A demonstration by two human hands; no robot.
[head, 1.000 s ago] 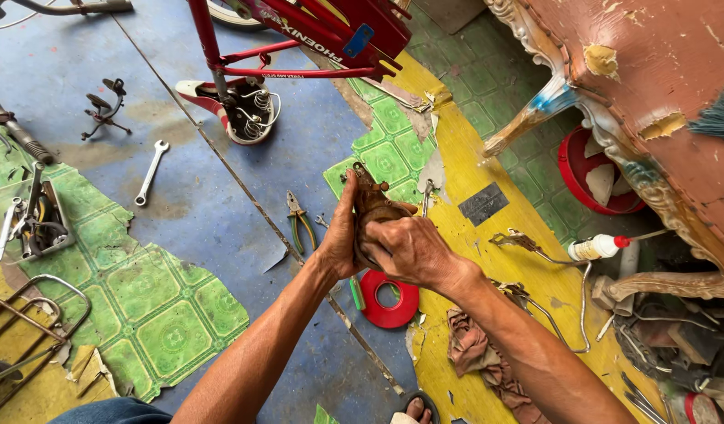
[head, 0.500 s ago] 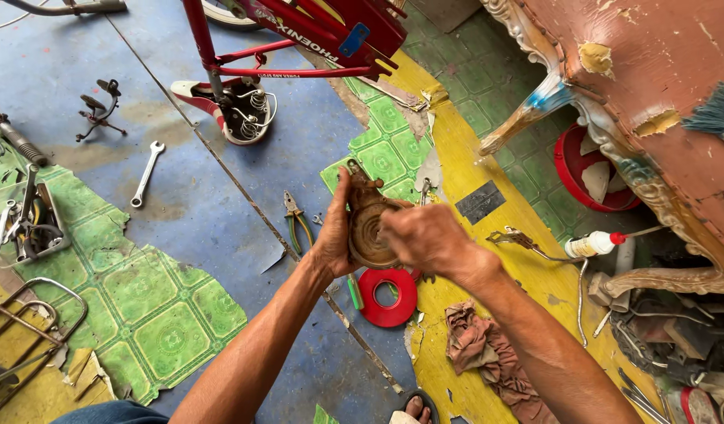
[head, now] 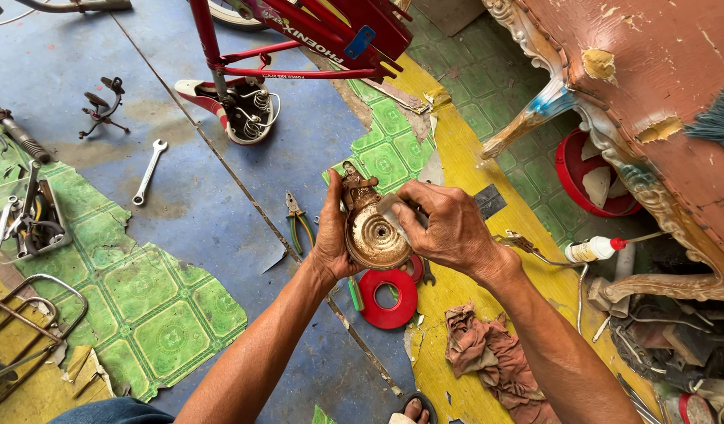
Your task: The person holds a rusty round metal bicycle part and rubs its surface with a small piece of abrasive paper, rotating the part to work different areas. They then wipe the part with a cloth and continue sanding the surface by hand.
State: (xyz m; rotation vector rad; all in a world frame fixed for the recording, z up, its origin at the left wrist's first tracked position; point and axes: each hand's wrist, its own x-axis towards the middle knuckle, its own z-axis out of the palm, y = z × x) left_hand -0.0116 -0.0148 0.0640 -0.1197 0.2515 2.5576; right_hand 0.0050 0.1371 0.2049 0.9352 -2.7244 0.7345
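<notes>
My left hand (head: 330, 235) grips a rusty round metal part (head: 375, 228) with a ribbed, cone-like face and a bracket on top, holding it up over the floor. My right hand (head: 448, 228) pinches a small pale scrap (head: 392, 210) against the part's upper right edge. Below the hands a red ring-shaped disc (head: 387, 298) lies on the floor. A pair of pliers (head: 297, 220) with green handles lies just left of my left hand.
An upturned red bicycle frame (head: 299, 39) with its saddle (head: 228, 110) on the floor stands at the top. A wrench (head: 148, 171) and a tool tray (head: 28, 216) lie left. A brown rag (head: 488, 353), a white squeeze bottle (head: 594, 250), a red bowl (head: 590, 169) and worn furniture (head: 652, 102) are right.
The part has been turned so that its ribbed round face now shows toward me. My right hand has shifted from covering it to its upper right edge.
</notes>
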